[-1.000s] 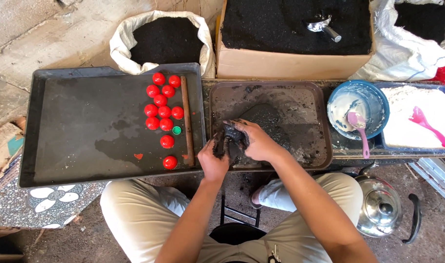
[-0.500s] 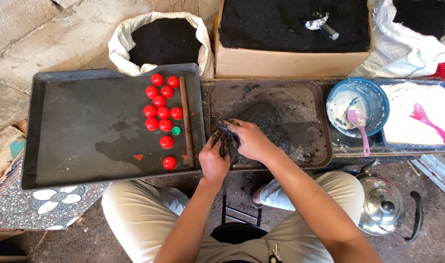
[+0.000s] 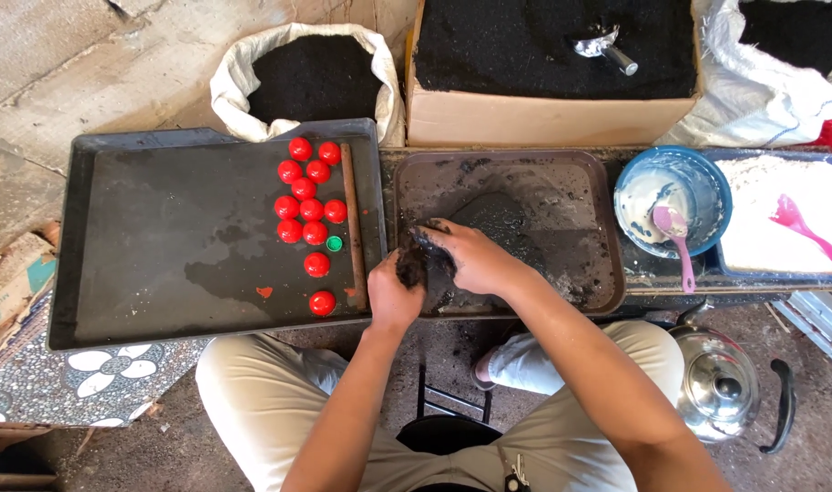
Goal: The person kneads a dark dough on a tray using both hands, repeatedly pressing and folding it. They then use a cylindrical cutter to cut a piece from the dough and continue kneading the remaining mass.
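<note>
both hands pressing a lump of black paste over the brown tray

left hand [image 3: 393, 296] cupped under the dark lump [image 3: 410, 266], right hand [image 3: 470, 260] curled over it from above, fingers blackened; lump sits btwn the palms at the front-left corner of the brown tray [image 3: 598, 273], w/ more black mix smeared in it. red balls [image 3: 305, 208] clustered on the big black tray [image 3: 161, 246] to the left, beside a wooden stick [image 3: 352, 223]. blue bowl [image 3: 707, 178] w/ pink spoon [image 3: 678, 239] to the right
</note>
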